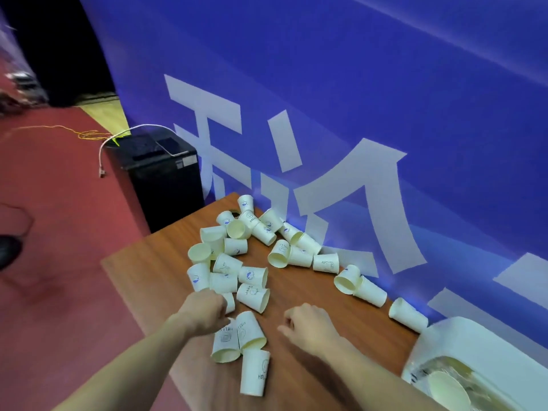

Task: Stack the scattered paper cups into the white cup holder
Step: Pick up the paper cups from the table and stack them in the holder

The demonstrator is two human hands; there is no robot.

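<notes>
Paper cups lay scattered over the wooden desk, most on their sides, a thick cluster toward eleven o'clock and a looser string trailing along the blue banner toward three. Three more cups lay nearest the person, between the forearms, one of them printed with "HELLO".

The left hand was at the near edge of the cluster, its fingers curled and touching a small cup; whether they actually gripped it could not be told. The right hand hovered over bare wood at the desk's middle, fingers loosely curled and holding nothing.

The white cup holder sat at the desk's corner at about four o'clock, with stacked cups showing in its open side. One loose cup lay just beside its far end.

The banner, with large white characters, stood right against the desk's far edge. At ten o'clock a black box-shaped unit stood on the red floor, with a white cable draped off its top and a thin yellow wire trailing away beyond it.
</notes>
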